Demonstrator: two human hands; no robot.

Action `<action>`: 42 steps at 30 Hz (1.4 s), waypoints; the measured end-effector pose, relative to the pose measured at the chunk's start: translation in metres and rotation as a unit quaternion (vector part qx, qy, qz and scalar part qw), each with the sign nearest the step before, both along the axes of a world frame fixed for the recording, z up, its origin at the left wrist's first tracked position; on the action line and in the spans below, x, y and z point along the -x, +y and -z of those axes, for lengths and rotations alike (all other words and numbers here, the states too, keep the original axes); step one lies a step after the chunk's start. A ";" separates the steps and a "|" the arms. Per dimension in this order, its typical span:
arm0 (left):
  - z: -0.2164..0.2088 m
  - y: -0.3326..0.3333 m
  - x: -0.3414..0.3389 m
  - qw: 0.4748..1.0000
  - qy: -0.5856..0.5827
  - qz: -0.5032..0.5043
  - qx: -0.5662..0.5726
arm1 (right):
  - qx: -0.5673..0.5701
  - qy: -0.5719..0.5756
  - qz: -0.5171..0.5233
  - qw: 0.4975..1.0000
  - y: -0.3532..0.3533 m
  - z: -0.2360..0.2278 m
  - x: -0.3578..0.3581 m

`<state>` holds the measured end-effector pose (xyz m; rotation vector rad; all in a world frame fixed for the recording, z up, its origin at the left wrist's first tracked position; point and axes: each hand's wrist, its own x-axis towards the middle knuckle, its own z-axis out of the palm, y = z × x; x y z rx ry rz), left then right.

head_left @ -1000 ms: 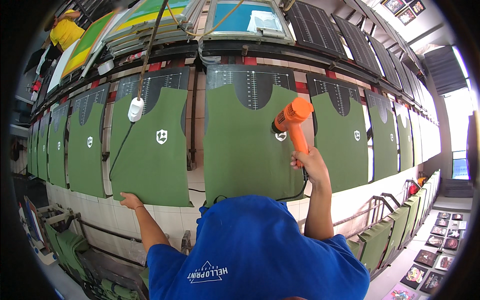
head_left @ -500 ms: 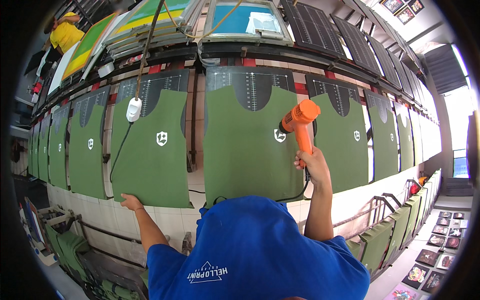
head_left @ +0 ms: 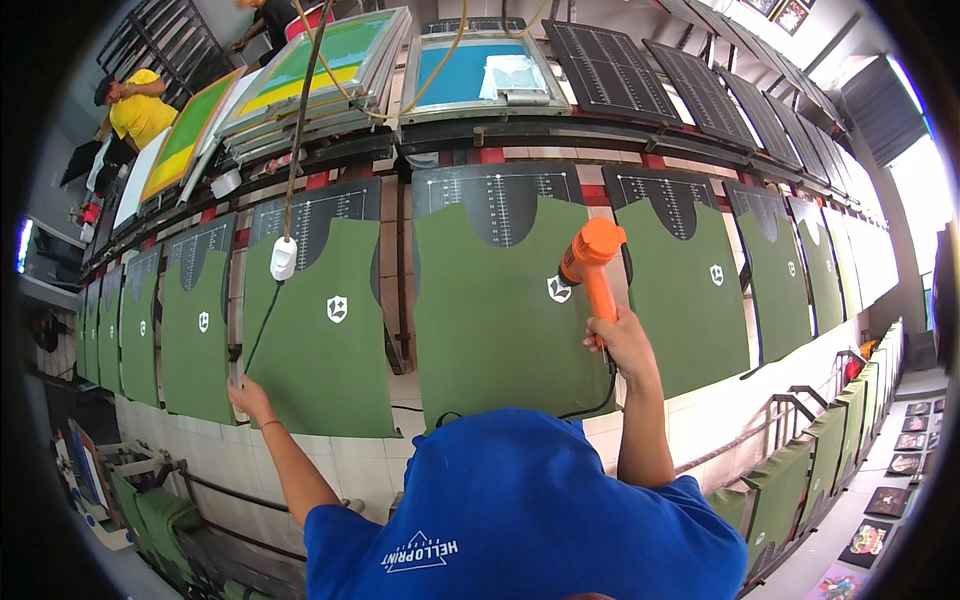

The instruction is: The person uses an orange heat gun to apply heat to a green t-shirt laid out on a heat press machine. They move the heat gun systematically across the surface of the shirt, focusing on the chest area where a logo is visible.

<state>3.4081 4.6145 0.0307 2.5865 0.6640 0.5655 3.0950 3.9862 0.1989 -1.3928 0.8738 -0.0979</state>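
Observation:
My right hand [head_left: 627,345] is wrapped round the handle of an orange heat gun [head_left: 597,265]. Its dark nozzle points down at a white shield print [head_left: 557,292] on a green fabric panel [head_left: 490,350], which lies flat on a dark marked board [head_left: 500,190]. A black cord [head_left: 608,392] runs down from the handle. To the left, my left hand [head_left: 252,400] is closed at the left edge of another fabric-covered board, on its green panel [head_left: 320,375]; its fingertips are partly hidden. That panel bears the same white print [head_left: 337,309].
A white socket [head_left: 283,259] hangs on a cord over the left panel. More green panels on boards [head_left: 680,310] line both sides. Behind them stand framed screens [head_left: 440,75] and bare dark boards [head_left: 610,70]. A person in yellow [head_left: 142,110] is at the far left.
My view has shifted, so the boards appear lower. My left hand has moved from the left panel's near corner up along its left edge. The heat gun stays over the same print, slightly tilted differently.

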 end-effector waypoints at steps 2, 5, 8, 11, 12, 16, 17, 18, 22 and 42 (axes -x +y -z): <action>-0.009 -0.009 -0.016 0.995 -0.043 0.075 0.054 | 0.005 0.001 0.000 1.000 0.000 -0.001 0.003; -0.023 -0.041 -0.027 0.973 -0.059 0.184 0.126 | -0.011 -0.004 -0.005 1.000 -0.007 0.003 0.010; -0.035 -0.075 -0.020 0.945 -0.028 0.271 0.183 | -0.009 -0.018 -0.007 1.000 -0.007 0.002 0.016; -0.036 -0.081 -0.009 0.930 0.053 0.321 0.171 | -0.016 -0.022 -0.020 0.999 -0.007 -0.001 0.023; -0.035 -0.081 -0.004 0.931 0.065 0.338 0.124 | -0.024 -0.021 -0.020 0.999 -0.010 0.000 0.024; -0.035 -0.085 0.017 0.935 0.101 0.339 0.019 | 0.009 -0.026 -0.037 0.999 -0.008 0.002 0.034; -0.035 -0.088 0.023 0.935 0.111 0.336 -0.012 | -0.016 -0.023 -0.044 0.999 -0.011 0.004 0.039; -0.037 -0.094 0.028 0.935 0.121 0.332 -0.042 | -0.039 -0.019 -0.052 0.998 -0.018 0.003 0.045; -0.050 -0.119 0.033 0.943 0.025 0.329 -0.050 | -0.034 -0.026 -0.042 0.998 -0.007 -0.004 0.049; -0.073 0.087 0.052 0.934 0.039 0.354 -0.037 | -0.152 -0.091 -0.229 0.957 0.192 -0.010 -0.047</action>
